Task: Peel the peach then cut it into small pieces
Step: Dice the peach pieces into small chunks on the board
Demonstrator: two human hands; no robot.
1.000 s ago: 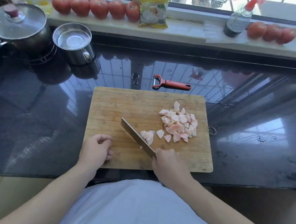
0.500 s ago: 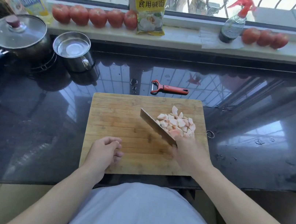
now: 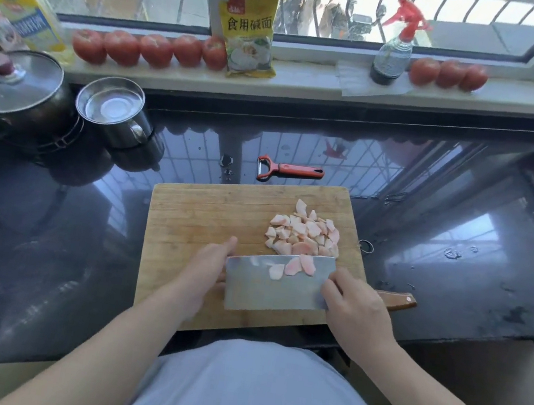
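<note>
A second before upright and edge-down, the cleaver [image 3: 276, 281] now lay flat, right hand [image 3: 359, 308] clamped at its handle end, left hand [image 3: 204, 274] open against its other end, stray slices riding toward the peach pieces [image 3: 302, 232] just beyond on the cutting board [image 3: 194, 212], so cutting looked finished.

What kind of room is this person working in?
Most likely a home kitchen: a cutting board with peach pieces on a dark counter, a lidded pot, and tomatoes along the windowsill.
</note>
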